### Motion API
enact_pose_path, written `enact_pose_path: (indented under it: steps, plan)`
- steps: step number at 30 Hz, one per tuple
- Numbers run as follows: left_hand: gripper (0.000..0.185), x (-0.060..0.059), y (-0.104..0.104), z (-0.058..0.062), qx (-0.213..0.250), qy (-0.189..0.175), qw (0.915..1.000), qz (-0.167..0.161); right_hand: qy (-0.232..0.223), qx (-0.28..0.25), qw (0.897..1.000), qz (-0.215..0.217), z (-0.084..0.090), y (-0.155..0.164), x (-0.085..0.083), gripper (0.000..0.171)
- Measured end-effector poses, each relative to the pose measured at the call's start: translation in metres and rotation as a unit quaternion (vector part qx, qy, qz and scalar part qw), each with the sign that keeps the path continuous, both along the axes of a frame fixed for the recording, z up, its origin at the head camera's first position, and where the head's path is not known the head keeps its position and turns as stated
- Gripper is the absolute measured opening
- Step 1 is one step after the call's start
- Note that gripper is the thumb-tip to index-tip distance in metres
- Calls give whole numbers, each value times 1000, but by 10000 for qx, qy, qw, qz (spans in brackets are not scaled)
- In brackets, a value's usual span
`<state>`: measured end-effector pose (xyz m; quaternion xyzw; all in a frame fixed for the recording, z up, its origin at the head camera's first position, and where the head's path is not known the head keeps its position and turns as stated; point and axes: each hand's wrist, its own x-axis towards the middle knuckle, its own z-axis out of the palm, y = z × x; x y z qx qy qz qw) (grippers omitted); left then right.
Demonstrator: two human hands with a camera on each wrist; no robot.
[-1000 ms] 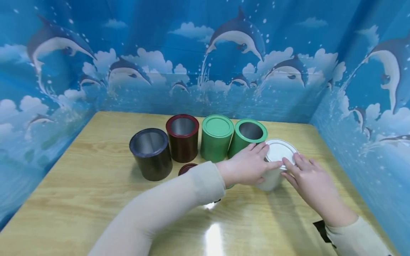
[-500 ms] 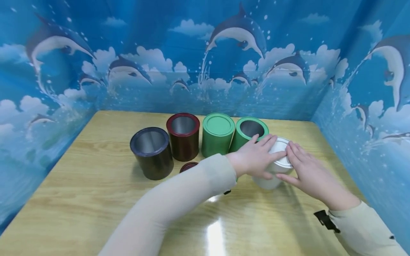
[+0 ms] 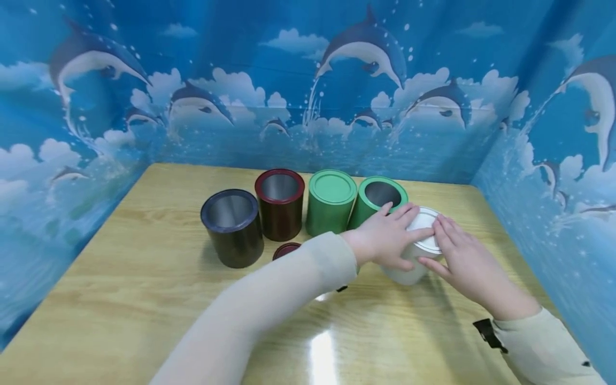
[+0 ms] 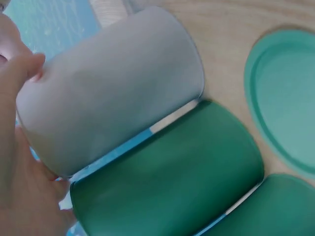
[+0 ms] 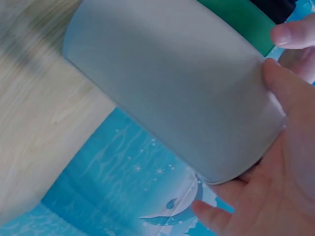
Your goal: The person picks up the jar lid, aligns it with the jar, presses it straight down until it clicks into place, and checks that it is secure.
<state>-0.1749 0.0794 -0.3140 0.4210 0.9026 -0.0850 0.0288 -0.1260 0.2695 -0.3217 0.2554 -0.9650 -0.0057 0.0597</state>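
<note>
So the white can (image 3: 403, 274) stands on the table at the right end of the bunch, smooth matte sides, plain cylinder, with a round white lid (image 3: 425, 220) on top that has a raised ring round the edge. Both hands are on it. The left hand (image 3: 387, 235) lies across the lid with its fingers stretched out and spread, and the right hand (image 3: 474, 264) does the same from the other side, fingers pretty straight, thumb against the can's side.

Just beside it there's an uncovered green can (image 3: 360, 215), grey inside, then a covered green can (image 3: 331, 218), an uncovered dark red can (image 3: 280, 222) and an uncovered black can (image 3: 239, 247), all with a bit of shine. The table (image 3: 120, 240) is pale wood grain, kinda glossy. The beige left sleeve (image 3: 274, 289) gets in the way, covering part of a dark red lid (image 3: 286, 248). The left wrist view shows a flat green lid (image 4: 285, 98) too. Blue dolphin curtain (image 3: 269, 53) behind everything.
</note>
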Motion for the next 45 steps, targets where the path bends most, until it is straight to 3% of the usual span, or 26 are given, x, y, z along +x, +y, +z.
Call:
enact_pose_path:
  steps: [8,19,38,45]
  plan:
    - [81,7,-16,-6,157,352,9992,-44,136,120,9998,-74,-1,-4,3,84]
    - [85,20,-56,-1,308,276,9990,141,592,-77,9976,358,9,-22,18,80]
    - [82,39,-100,-21,497,329,9979,269,873,-131,9911,995,6,-50,25,80]
    - [81,43,-109,-29,471,233,9980,355,820,162,9902,1116,-2,-64,25,79]
